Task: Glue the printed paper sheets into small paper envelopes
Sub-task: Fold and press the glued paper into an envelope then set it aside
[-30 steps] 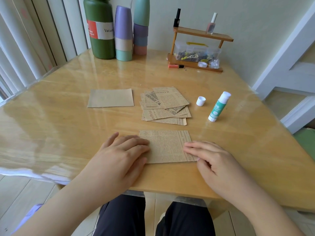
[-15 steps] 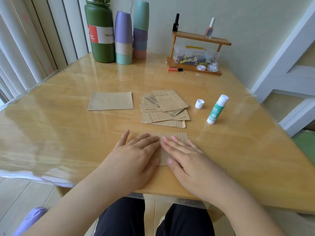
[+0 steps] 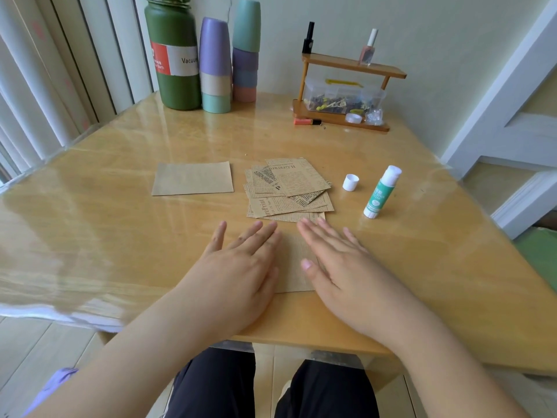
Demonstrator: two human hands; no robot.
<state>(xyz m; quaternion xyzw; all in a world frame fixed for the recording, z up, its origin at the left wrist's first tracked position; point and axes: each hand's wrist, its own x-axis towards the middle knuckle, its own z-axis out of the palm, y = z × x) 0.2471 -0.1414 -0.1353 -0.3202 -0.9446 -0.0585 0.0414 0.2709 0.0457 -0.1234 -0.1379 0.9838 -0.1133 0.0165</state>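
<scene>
Brown printed paper, a folded sheet [image 3: 294, 260], lies flat at the near edge of the table [image 3: 120, 236], mostly hidden under both hands, with only a strip showing between them. Left hand [image 3: 238, 267] pressing flat on its left part, fingers straight and slightly fanned toward 12 o'clock; right hand [image 3: 334, 263] pressing flat on its right part, fingers straight and angled toward 11 o'clock; neither grip pinching anything. Long axis of the sheet probably runs 9 to 3, though too much is covered to be sure. Glue stick [image 3: 381, 191] lying uncapped at about 1 o'clock from the right hand, tip pointing away, white cap [image 3: 350, 182] just beside it toward 9 o'clock; clearly nearer the right hand than the left. Loose pile of printed sheets [image 3: 289, 191] just beyond the fingertips at 12 o'clock. Plain brown piece [image 3: 193, 178] well apart at 11 o'clock from the left hand, perhaps a finished envelope.
</scene>
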